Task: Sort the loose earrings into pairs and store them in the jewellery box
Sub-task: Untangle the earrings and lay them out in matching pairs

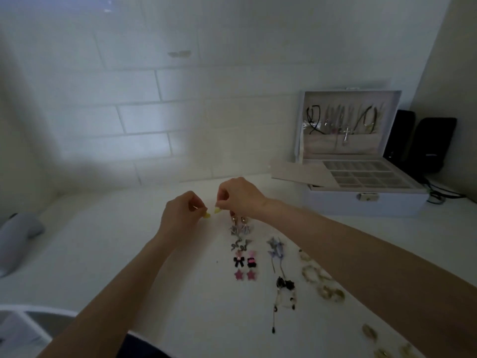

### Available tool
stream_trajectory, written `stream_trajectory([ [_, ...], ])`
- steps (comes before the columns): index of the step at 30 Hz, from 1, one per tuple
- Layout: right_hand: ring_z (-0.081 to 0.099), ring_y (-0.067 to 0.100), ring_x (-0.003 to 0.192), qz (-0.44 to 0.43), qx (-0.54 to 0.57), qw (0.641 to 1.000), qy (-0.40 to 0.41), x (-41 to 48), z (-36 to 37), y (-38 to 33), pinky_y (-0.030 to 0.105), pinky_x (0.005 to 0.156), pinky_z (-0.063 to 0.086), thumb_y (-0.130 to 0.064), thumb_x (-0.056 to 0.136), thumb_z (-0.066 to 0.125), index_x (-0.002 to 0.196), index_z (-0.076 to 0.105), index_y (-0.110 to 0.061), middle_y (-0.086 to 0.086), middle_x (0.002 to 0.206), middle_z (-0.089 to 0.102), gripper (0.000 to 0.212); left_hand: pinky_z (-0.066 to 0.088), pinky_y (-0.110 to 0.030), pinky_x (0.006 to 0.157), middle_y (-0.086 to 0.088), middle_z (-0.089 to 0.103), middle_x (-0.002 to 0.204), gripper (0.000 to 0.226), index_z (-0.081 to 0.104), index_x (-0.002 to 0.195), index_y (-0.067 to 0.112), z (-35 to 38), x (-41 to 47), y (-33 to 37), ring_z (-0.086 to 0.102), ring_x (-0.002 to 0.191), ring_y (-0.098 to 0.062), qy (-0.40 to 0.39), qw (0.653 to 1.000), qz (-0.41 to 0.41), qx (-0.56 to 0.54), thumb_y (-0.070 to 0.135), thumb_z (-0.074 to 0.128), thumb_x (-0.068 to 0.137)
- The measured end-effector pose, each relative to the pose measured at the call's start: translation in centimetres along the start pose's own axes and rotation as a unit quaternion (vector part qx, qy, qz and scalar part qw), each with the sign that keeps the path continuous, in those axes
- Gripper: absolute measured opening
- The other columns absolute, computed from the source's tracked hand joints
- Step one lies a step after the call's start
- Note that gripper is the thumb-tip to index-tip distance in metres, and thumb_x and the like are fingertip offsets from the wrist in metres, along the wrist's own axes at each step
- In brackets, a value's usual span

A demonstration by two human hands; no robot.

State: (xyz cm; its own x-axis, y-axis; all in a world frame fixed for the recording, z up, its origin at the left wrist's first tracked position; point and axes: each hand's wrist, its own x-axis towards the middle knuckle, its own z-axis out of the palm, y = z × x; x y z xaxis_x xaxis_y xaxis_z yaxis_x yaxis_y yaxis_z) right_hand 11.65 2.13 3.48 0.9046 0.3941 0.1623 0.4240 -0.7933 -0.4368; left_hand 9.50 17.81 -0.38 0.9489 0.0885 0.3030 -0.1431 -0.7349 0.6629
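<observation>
My left hand (182, 211) pinches a small yellow earring (207, 215) above the white tabletop. My right hand (238, 196) pinches a second yellow earring (217, 210) just to its right, the two almost touching. Below the hands earrings lie in paired rows: silver bows (240, 229), silver squiggles (240, 245), black-and-pink bows (245, 262), pink stars (244, 275). To the right lie blue butterfly earrings (275, 248), dark dangly ones (285, 290) and several gold hoops (320, 280). The jewellery box (366, 202) stands open at the back right, its grid tray (366, 174) showing.
Necklaces hang inside the box lid (347, 122). A flat tray insert (302, 171) juts out from the box's left side. Black speakers (423, 143) with cables stand behind the box. A grey object (18, 233) lies at the left edge. A brick-pattern wall backs the table.
</observation>
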Motion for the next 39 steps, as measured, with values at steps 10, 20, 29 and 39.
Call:
stream_trajectory([
  [10, 0.058, 0.016, 0.074, -0.004, 0.069, 0.997, -0.033, 1.4, 0.6, -0.3, 0.019, 0.057, 0.045, -0.005, 0.076, 0.064, 0.064, 0.045, -0.016, 0.003, 0.082, 0.061, 0.025, 0.051, -0.027, 0.067, 0.000, 0.067, 0.080, 0.006, 0.059, 0.079, 0.010, 0.2, 0.7, -0.5, 0.065, 0.077, -0.016, -0.031, 0.999, 0.006, -0.043, 0.005, 0.063, 0.081],
  [20, 0.067, 0.020, 0.079, 0.012, 0.142, 0.986, -0.083, 2.5, 0.2, -0.2, 0.027, 0.076, 0.057, -0.003, 0.076, 0.075, 0.090, 0.063, -0.004, 0.012, 0.089, 0.067, 0.019, 0.048, -0.015, 0.067, -0.003, 0.068, 0.080, 0.016, 0.063, 0.085, 0.008, -1.7, 2.0, -0.5, 0.064, 0.075, -0.012, -0.067, 0.998, 0.011, -0.020, 0.010, 0.075, 0.075],
  [29, 0.063, 0.018, 0.091, -0.014, -0.003, 0.992, -0.127, 3.1, 1.0, -0.7, 0.021, 0.077, 0.048, -0.005, 0.071, 0.077, 0.091, 0.074, -0.008, 0.005, 0.094, 0.070, 0.020, 0.048, -0.031, 0.076, 0.005, 0.068, 0.083, 0.010, 0.067, 0.081, 0.025, -1.1, 2.8, -0.5, 0.061, 0.083, -0.014, -0.147, 0.978, 0.072, 0.130, 0.016, 0.072, 0.078],
  [39, 0.054, 0.010, 0.078, -0.001, 0.032, 0.997, -0.074, 2.4, 0.8, 0.3, 0.012, 0.062, 0.040, -0.001, 0.069, 0.078, 0.085, 0.069, -0.004, -0.003, 0.076, 0.058, 0.019, 0.046, -0.022, 0.077, 0.008, 0.066, 0.079, 0.014, 0.068, 0.081, 0.020, -0.4, 2.2, -0.8, 0.060, 0.080, -0.009, -0.139, 0.987, 0.063, 0.052, 0.006, 0.066, 0.080],
])
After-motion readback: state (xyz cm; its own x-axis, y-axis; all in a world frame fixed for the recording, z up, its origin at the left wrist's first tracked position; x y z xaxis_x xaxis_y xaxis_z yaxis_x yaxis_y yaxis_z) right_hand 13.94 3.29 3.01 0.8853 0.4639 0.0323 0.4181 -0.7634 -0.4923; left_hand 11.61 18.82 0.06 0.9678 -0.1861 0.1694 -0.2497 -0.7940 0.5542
